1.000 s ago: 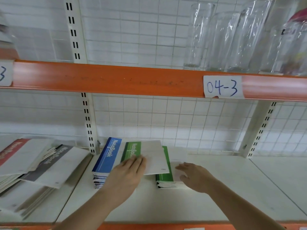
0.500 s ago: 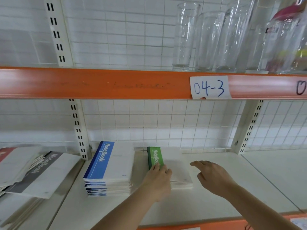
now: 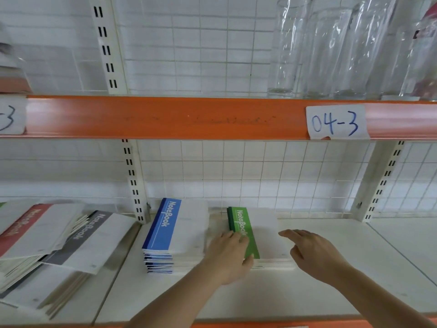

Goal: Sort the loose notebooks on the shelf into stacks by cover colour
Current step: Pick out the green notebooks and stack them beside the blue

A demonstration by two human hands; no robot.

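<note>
1. Head view looks at a white shelf (image 3: 331, 292) with an orange front rail; the task's notebooks sit on it in separate piles.
2. Green stack (image 3: 260, 233) lies at the middle of the shelf, its green spine band on the left side of the top cover.
3. Left hand (image 3: 228, 254) rests on the near left corner of the green stack, fingers lying flat over the green band; the grip is not curled round anything.
4. Right hand (image 3: 312, 252) hangs just over the stack's right edge, fingers loosely extended and holding nothing; whether it touches the cover I cannot tell.
5. Blue stack (image 3: 175, 235) stands just left of the green one, squared up, close to it but apart.
6. Loose notebooks (image 3: 59, 240) with red and grey bands lie fanned and slanted in the next bay to the left.
7. Paper label (image 3: 337, 121) reading "04-3" sticks to the orange beam (image 3: 165, 117) above, and clear glass vases (image 3: 314, 48) stand on the upper shelf.
</note>
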